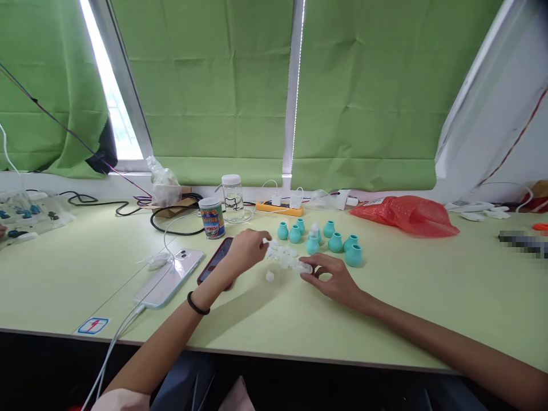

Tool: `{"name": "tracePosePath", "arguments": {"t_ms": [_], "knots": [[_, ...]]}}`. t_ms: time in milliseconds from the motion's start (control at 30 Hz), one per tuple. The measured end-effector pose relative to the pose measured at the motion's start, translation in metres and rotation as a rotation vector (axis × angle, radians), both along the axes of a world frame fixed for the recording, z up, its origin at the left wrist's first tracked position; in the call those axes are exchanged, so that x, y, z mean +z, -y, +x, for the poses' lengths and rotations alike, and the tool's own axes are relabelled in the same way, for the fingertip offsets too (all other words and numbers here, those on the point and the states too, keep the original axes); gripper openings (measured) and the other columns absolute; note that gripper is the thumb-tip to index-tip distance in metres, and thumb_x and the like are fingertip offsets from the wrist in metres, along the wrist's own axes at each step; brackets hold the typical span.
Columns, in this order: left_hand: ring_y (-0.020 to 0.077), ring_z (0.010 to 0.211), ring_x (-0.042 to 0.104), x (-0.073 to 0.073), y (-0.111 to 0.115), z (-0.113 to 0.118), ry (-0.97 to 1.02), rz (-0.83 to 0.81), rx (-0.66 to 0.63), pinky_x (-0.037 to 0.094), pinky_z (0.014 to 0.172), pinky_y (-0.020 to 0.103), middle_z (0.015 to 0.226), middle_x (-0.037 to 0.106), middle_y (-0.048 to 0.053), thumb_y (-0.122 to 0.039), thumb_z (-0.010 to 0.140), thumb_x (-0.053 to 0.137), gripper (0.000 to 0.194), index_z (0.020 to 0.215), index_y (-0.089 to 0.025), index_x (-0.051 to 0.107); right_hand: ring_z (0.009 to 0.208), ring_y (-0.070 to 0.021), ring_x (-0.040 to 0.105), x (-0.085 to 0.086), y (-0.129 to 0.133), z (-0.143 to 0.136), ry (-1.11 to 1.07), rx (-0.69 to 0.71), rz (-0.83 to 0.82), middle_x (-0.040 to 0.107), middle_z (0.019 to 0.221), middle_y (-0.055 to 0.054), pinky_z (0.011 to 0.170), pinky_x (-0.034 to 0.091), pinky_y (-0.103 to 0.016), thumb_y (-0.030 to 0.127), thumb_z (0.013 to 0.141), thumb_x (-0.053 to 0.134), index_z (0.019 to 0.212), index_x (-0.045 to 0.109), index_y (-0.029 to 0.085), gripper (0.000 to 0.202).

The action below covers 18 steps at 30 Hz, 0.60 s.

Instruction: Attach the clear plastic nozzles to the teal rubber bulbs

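A small pile of translucent white plastic pieces (283,254) lies on the table between my hands. My left hand (249,249) is at the pile's left side, fingers curled together; whatever is in them is hidden. At the right side, my right hand (334,277) pinches a translucent white plastic piece (307,268) between thumb and fingers. One loose white piece (269,276) sits apart, nearer the front. Behind the pile stand several teal rubber bulbs (353,256), open-necked and upright. A white pointed nozzle (315,229) tops one teal bulb (312,245).
Left of my left hand lie a dark-red-edged phone (216,261) and a clear-cased phone (173,278) with white cables. Behind them are a printed can (212,218) and a clear bottle (233,201). An orange power strip (279,209) and red plastic bag (405,216) lie farther back.
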State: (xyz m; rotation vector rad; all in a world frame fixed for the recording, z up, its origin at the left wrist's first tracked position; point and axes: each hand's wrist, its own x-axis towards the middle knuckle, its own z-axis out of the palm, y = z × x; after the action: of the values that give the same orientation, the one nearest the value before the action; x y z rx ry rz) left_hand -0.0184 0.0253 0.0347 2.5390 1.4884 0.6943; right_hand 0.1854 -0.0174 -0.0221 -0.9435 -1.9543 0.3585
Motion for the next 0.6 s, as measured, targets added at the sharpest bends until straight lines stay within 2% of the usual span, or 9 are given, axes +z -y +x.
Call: {"name": "tracePosePath", "arguments": {"t_ms": [67, 133, 233, 367, 500, 600], "knots": [[0.0167, 0.073, 0.055, -0.003, -0.006, -0.007, -0.283, 0.015, 0.086, 0.041, 0.064, 0.026, 0.077, 0.061, 0.005, -0.02, 0.068, 0.048, 0.017, 0.079, -0.018, 0.061, 0.058, -0.0105, 0.053, -0.004, 0.001, 0.002, 0.018, 0.055, -0.049, 0.056, 0.081, -0.003, 0.051, 0.051, -0.026, 0.024, 0.069, 0.053, 0.095, 0.059, 0.024, 0.026], [0.0179, 0.073, 0.056, -0.011, -0.011, -0.008, -0.384, -0.018, 0.083, 0.041, 0.063, 0.026, 0.079, 0.061, 0.006, -0.021, 0.064, 0.052, 0.016, 0.076, -0.018, 0.062, 0.06, -0.0104, 0.053, -0.007, 0.002, 0.003, 0.022, 0.079, -0.109, 0.054, 0.084, -0.003, 0.049, 0.051, -0.024, 0.021, 0.068, 0.053, 0.092, 0.06, 0.024, 0.026], [0.0192, 0.073, 0.057, -0.025, -0.014, -0.002, -0.403, -0.027, 0.066, 0.042, 0.062, 0.027, 0.079, 0.061, 0.007, -0.021, 0.063, 0.052, 0.015, 0.075, -0.017, 0.061, 0.064, -0.0112, 0.053, -0.012, 0.0, 0.001, 0.009, 0.08, -0.188, 0.052, 0.088, -0.005, 0.046, 0.049, -0.021, 0.017, 0.065, 0.052, 0.086, 0.061, 0.022, 0.024], [0.02, 0.073, 0.057, -0.035, -0.016, 0.003, -0.404, -0.001, 0.051, 0.042, 0.061, 0.027, 0.073, 0.061, 0.009, -0.013, 0.064, 0.047, 0.015, 0.07, -0.015, 0.06, 0.063, -0.0108, 0.052, -0.013, -0.001, 0.0, 0.016, 0.093, -0.265, 0.055, 0.087, -0.005, 0.046, 0.048, -0.02, 0.013, 0.062, 0.05, 0.082, 0.061, 0.019, 0.023], [0.0206, 0.073, 0.057, -0.037, -0.018, 0.001, -0.358, 0.025, 0.022, 0.043, 0.06, 0.028, 0.071, 0.061, 0.01, -0.006, 0.062, 0.044, 0.019, 0.068, -0.014, 0.06, 0.06, -0.0104, 0.052, -0.01, 0.001, 0.0, 0.036, 0.103, -0.297, 0.058, 0.081, -0.004, 0.051, 0.048, -0.022, 0.012, 0.061, 0.051, 0.083, 0.061, 0.018, 0.025], [0.0182, 0.074, 0.056, -0.03, -0.012, 0.002, -0.305, 0.045, -0.023, 0.044, 0.063, 0.026, 0.074, 0.062, 0.008, -0.008, 0.064, 0.044, 0.019, 0.071, -0.014, 0.061, 0.061, -0.0113, 0.053, -0.009, 0.002, -0.001, 0.023, 0.095, -0.325, 0.059, 0.079, -0.004, 0.053, 0.049, -0.023, 0.016, 0.06, 0.054, 0.081, 0.062, 0.017, 0.022]]}}
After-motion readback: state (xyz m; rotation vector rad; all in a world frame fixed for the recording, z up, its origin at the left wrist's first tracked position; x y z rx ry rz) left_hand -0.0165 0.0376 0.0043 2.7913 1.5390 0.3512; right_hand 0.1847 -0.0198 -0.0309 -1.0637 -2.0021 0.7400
